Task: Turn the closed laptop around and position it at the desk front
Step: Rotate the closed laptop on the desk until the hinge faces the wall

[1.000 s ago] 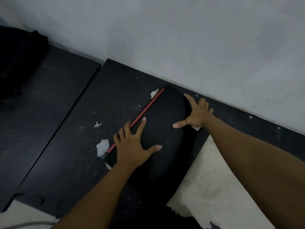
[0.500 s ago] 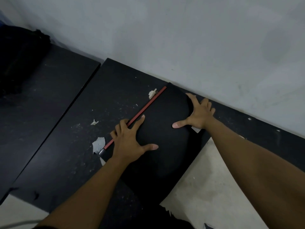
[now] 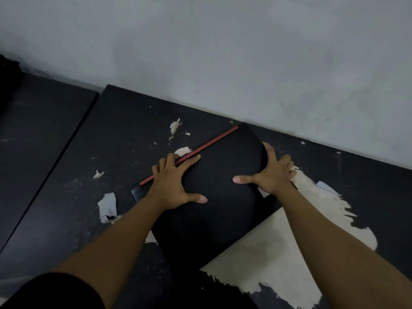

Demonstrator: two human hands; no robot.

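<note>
A closed black laptop (image 3: 214, 210) with a red strip along its far left edge lies flat on the dark desk (image 3: 124, 139), skewed diagonally. My left hand (image 3: 176, 186) rests on its lid near the red strip, fingers curled over that edge and thumb spread on the lid. My right hand (image 3: 272, 175) grips the laptop's right edge, thumb lying across the lid and fingers over the side. Both forearms reach in from below.
The desk's black coating has peeled, leaving a large pale patch (image 3: 278, 253) at the front right and small flakes (image 3: 108, 206) on the left. A grey wall (image 3: 223, 52) runs close behind. A second dark desk (image 3: 40, 130) adjoins on the left.
The laptop has swung a little, its red-edged end now further from the wall corner. Both hands kept their hold on it. The camera has moved closer and lower.
</note>
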